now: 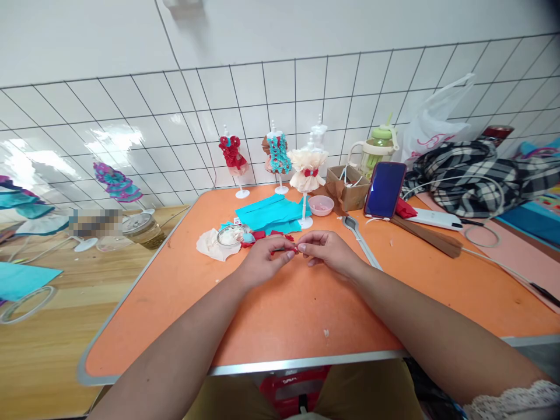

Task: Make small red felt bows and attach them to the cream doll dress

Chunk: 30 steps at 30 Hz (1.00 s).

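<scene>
My left hand [268,256] and my right hand [327,252] meet above the orange table, both pinching a small red piece [296,249] between their fingertips. Its exact kind is too small to make out; its colour matches the red scraps [259,235] just behind my left hand. Beyond my hands lie turquoise crepe-like sheets [269,214]. Cream material [214,245] sits to the left with a clear tape roll [231,235] on top. Nearest behind my right hand stands a small dress form with a cream ruffled dress [308,166] and red bow.
Two more dressed forms, one red [231,153] and one turquoise [279,154], stand by the tiled wall. A pink bowl [321,205], a cardboard box [350,189], a propped phone [385,189] and a grey long-handled tool [361,240] are to the right. A wooden table [56,361] adjoins on the left.
</scene>
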Each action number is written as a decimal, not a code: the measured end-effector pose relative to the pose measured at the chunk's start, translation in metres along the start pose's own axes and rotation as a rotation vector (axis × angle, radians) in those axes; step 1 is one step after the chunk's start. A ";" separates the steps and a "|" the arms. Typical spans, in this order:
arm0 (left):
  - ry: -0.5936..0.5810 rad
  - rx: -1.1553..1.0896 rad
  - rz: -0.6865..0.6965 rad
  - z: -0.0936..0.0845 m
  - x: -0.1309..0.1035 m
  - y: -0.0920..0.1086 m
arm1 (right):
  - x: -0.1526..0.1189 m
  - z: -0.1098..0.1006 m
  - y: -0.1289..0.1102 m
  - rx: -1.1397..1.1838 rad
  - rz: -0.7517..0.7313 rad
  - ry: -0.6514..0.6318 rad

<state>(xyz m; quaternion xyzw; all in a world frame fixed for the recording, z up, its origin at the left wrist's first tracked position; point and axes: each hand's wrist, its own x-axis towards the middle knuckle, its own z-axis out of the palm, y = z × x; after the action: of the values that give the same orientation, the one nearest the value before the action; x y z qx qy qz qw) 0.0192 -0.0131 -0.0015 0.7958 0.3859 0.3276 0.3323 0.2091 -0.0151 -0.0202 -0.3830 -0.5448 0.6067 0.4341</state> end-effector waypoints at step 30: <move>0.118 -0.689 -0.437 0.001 0.009 -0.035 | 0.008 0.003 0.034 -1.164 -0.232 -0.079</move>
<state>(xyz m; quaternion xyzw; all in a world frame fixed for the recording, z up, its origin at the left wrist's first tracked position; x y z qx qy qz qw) 0.0106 0.0113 -0.0269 0.5172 0.4320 0.4044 0.6183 0.1994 -0.0093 -0.0535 -0.4729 -0.8420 0.1706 0.1956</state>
